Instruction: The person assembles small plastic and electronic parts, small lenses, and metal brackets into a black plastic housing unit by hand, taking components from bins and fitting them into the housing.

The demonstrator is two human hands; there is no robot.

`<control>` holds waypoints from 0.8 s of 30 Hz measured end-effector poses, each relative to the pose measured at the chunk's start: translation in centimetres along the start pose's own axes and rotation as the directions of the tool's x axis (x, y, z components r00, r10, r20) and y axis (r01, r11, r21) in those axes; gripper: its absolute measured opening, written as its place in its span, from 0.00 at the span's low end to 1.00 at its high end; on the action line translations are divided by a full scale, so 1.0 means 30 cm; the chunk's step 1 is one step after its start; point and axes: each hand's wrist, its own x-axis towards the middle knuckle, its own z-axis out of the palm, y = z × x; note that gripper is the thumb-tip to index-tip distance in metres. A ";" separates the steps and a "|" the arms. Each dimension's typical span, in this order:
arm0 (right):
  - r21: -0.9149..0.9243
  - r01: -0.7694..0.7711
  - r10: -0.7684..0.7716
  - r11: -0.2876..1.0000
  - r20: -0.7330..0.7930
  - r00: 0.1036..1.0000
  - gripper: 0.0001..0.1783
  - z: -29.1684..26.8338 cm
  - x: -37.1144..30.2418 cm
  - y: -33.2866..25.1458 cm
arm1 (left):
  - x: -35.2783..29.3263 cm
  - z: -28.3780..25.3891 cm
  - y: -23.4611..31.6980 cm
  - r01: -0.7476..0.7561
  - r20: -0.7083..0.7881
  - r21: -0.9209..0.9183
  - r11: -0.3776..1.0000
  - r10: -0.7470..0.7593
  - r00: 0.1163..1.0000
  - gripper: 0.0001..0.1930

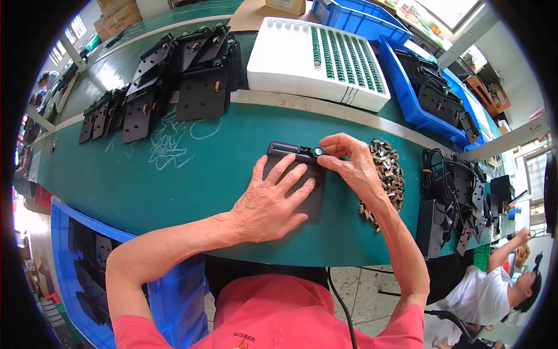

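A flat black plastic plate (pixel 314 208) with a raised bar along its far edge lies on the green table in front of me. My left hand (pixel 266 205) rests on the plate with its fingers spread. At the plate's far right corner sits a small round part (pixel 317 152) with a pale top and a dark rim. Thumb and index finger of my right hand (pixel 357 168) pinch this round part from the right. A heap of small metal-and-brown pieces (pixel 388 174) lies beside my right wrist.
Several similar black plates (pixel 203 93) stand stacked at the far left. Behind the work is a white foam tray (pixel 285 58) with rows of green round parts. Blue crates (pixel 407 102) flank the table; black devices with cables (pixel 433 227) lie right. A person (pixel 485 294) sits at the right.
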 end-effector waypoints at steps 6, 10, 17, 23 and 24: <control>-0.168 0.171 -0.162 0.971 0.066 0.985 0.16 -0.007 0.002 0.015 | 0.003 -0.003 0.001 -0.005 0.007 0.003 1.000 0.005 1.000 0.32; -0.198 0.214 -0.210 0.957 0.039 0.977 0.14 0.002 0.005 0.024 | 0.004 -0.007 0.004 0.010 0.038 0.003 1.000 -0.010 0.999 0.32; -0.256 0.224 -0.232 0.940 0.000 0.973 0.13 0.015 0.001 0.018 | -0.001 -0.008 0.004 0.027 0.075 0.004 1.000 -0.027 0.997 0.33; -0.220 0.246 -0.259 0.944 -0.032 0.965 0.11 0.012 0.005 0.026 | 0.001 -0.001 0.001 0.028 0.072 -0.003 1.000 -0.027 0.997 0.33; -0.219 0.245 -0.258 0.944 -0.033 0.966 0.11 0.010 0.004 0.025 | 0.001 -0.002 0.001 0.027 0.073 -0.003 1.000 -0.027 0.997 0.33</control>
